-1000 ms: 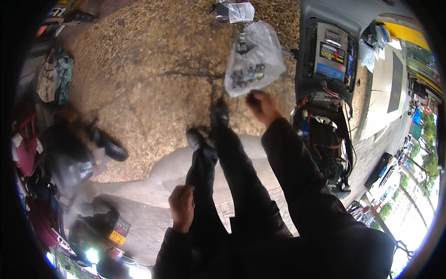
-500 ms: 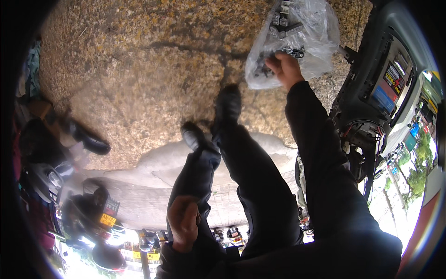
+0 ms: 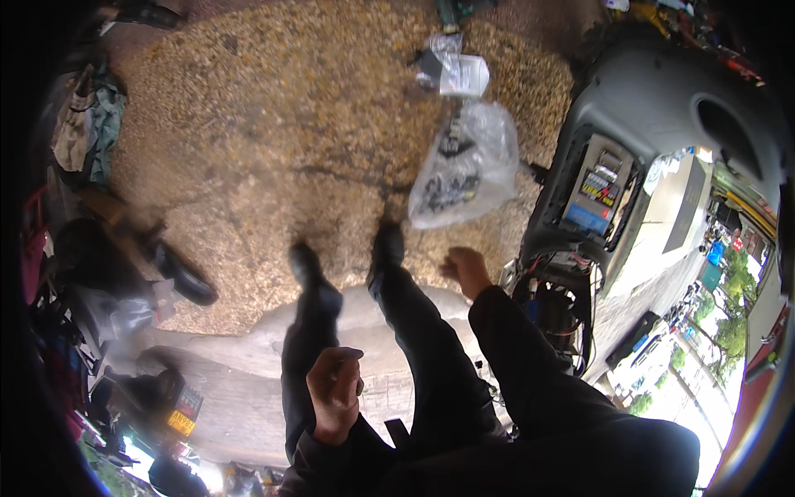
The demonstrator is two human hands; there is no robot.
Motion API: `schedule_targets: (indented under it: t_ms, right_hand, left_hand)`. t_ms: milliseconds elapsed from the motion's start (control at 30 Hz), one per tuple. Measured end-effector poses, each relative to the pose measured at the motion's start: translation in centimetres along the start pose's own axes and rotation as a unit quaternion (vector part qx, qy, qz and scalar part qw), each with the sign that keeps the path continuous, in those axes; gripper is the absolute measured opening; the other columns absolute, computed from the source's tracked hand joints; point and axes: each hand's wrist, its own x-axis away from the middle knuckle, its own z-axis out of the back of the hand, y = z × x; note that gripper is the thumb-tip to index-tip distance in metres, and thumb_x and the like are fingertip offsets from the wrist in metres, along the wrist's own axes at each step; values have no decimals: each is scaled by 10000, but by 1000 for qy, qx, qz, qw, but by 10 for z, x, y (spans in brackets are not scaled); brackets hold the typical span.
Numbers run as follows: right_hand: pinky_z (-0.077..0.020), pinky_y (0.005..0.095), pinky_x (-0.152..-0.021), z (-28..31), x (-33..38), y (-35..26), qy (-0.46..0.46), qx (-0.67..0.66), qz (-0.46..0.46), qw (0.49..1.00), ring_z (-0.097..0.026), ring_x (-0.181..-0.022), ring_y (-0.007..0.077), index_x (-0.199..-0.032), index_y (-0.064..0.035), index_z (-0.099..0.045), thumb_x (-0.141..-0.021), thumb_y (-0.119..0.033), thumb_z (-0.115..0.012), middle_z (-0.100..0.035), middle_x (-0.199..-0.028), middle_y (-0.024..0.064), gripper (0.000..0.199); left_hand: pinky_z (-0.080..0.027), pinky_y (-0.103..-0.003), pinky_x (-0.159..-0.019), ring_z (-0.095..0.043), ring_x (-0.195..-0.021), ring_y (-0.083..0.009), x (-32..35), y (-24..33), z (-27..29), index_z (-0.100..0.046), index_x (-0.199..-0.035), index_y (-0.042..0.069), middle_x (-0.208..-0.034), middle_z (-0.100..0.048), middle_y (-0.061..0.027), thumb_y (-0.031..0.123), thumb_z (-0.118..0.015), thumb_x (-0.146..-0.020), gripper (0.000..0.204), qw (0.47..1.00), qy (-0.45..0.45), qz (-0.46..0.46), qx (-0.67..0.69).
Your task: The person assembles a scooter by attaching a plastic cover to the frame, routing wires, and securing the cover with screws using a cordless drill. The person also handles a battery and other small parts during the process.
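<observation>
Bag now beyond right grip

Ground is filling the upper half of the frame: rough, tan, pebbly surface with a crack running across mid-frame. Clear plastic bag of dark small parts is lying on it, upper centre-right. Just above that bag, a smaller clear packet with white card is sitting near the top edge. Grey dashboard unit with loose wiring is resting at the right. Pile of cloth is lying upper left. Pale concrete kerb is running along the lower left, below the pebbled patch. Two dark shoes are standing at centre.
</observation>
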Motion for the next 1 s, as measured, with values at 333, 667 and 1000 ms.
schedule_targets:
  t_ms: [333,667,1000]
  right_hand:
    - [-541,367,-589,-64,126,-58,45,135,18,990,-663,-704,227,-979,-50,-577,-896,-207,-614,-601,-829,76,182]
    - [-543,336,-527,-178,153,-108,26,72,48,996,-670,-642,206,-1011,3,-616,-870,-153,-604,-622,-794,72,210]
    - [-566,334,-548,-248,116,-261,-5,116,94,989,-679,-673,194,-999,16,-634,-883,-179,-610,-642,-797,86,228]
  left_hand:
    - [-278,-220,-440,-394,-473,-41,11,176,85,-607,-888,4,-588,-459,19,50,-545,-912,81,988,-31,-150,-23]
    - [-268,-225,-427,-370,-467,-44,8,326,110,-600,-908,-2,-576,-440,18,60,-521,-924,101,972,1,-221,-83]
    - [-290,-232,-438,-382,-474,-67,-63,424,2,-595,-904,-16,-607,-445,-8,64,-501,-929,126,968,-95,-207,-106]
